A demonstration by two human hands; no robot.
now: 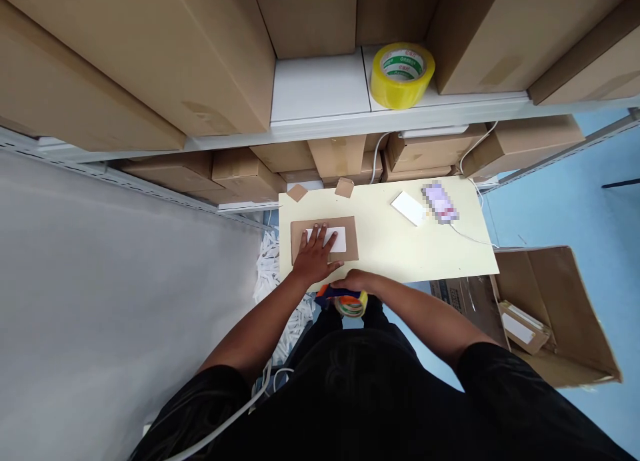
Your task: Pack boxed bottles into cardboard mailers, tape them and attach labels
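My left hand (pixel 316 253) lies flat with spread fingers on a brown cardboard piece (pixel 353 234), which may be a flat box. Under those fingers a white label (pixel 340 240) shows on the cardboard. Just below the table's front edge, my right hand (pixel 354 281) is closed around a tape dispenser (pixel 325 294) with blue and orange parts. A yellowish tape roll (pixel 351 306) sits in the dispenser. The right fingers are partly hidden behind the hand itself.
The pale table (pixel 400 254) carries a white stack of labels or card (pixel 407 208), a phone (pixel 440 202) and two small cardboard pieces (pixel 344 187). A yellow tape roll (pixel 403 76) stands on the shelf among boxes. An open carton (pixel 575 314) at right holds packages.
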